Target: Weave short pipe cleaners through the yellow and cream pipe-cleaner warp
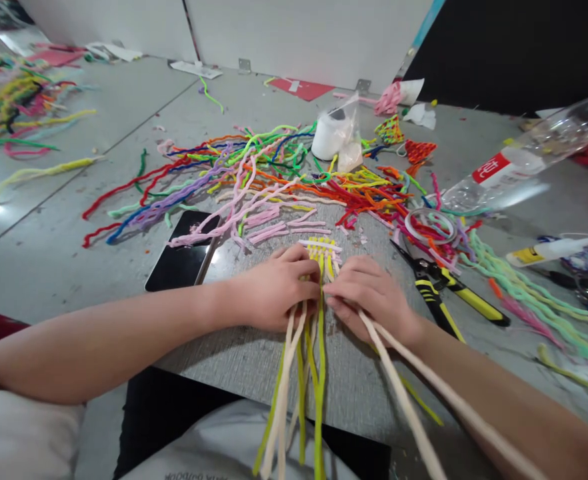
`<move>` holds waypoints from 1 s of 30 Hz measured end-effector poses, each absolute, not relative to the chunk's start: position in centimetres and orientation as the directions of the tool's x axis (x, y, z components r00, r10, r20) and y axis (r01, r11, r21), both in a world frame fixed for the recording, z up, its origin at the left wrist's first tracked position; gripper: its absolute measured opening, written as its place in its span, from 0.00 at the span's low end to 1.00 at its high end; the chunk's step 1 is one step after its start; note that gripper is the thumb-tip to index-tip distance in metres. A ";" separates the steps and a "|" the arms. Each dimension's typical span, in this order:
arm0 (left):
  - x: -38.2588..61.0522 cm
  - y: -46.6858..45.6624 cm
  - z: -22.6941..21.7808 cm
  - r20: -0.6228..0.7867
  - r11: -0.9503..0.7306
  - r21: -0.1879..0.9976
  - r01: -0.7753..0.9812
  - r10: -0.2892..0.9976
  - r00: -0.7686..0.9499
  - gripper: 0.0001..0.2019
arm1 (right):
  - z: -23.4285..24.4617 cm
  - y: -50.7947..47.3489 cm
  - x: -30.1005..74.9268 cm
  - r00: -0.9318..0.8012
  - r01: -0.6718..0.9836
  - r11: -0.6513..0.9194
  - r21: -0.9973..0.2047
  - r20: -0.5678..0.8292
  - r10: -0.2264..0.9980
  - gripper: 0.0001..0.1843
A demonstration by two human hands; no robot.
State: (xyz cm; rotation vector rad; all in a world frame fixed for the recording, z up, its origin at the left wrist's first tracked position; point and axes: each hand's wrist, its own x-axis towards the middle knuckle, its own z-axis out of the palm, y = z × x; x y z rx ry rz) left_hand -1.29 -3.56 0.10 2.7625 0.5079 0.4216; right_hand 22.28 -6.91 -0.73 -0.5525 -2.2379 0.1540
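Observation:
My left hand (274, 288) and my right hand (369, 293) meet at the middle of a grey board (354, 387), fingers curled on a small woven patch of yellow-green and cream pipe cleaners (323, 253). The left hand pinches the patch's left side, where cream and green strands (299, 393) trail down toward me. From under the right hand two long cream strands (414, 413) run off to the lower right. Both hands are closed on the weave.
A big tangle of coloured pipe cleaners (274, 173) lies beyond the hands. Yellow-handled pliers (449, 293) lie to the right, a black phone (187, 250) to the left. A tape roll (329, 133), a plastic bottle (524, 160) and a glue tube (554, 250) are nearby.

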 end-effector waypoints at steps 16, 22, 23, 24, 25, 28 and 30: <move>-1.0 -3.9 0.7 0.115 -0.896 0.279 0.347 0.389 0.914 0.06 | -1.3 -6.8 22.4 -0.676 0.455 0.845 -0.282 0.508 0.534 0.04; -0.3 -5.0 0.6 0.080 -0.838 0.386 0.385 0.446 0.891 0.10 | -1.0 -6.8 22.7 -0.595 0.413 0.857 -0.309 0.621 0.510 0.04; -0.3 -5.1 0.6 0.087 -0.837 0.399 0.376 0.443 0.892 0.10 | -1.0 -6.8 22.8 -0.577 0.410 0.857 -0.312 0.639 0.509 0.04; -0.2 -5.2 0.5 0.095 -0.839 0.403 0.365 0.435 0.895 0.09 | -0.9 -6.8 22.8 -0.559 0.409 0.858 -0.312 0.657 0.506 0.05; -0.1 -5.3 0.5 0.099 -0.843 0.402 0.357 0.427 0.899 0.08 | -0.9 -6.8 22.8 -0.543 0.410 0.858 -0.311 0.672 0.503 0.06; 0.0 -5.3 0.5 0.113 -0.864 0.371 0.340 0.406 0.907 0.06 | -0.8 -6.8 22.7 -0.507 0.412 0.859 -0.305 0.706 0.494 0.07; 0.0 -5.2 0.5 0.129 -0.882 0.337 0.330 0.390 0.912 0.06 | -0.7 -6.9 22.7 -0.493 0.419 0.856 -0.303 0.715 0.495 0.08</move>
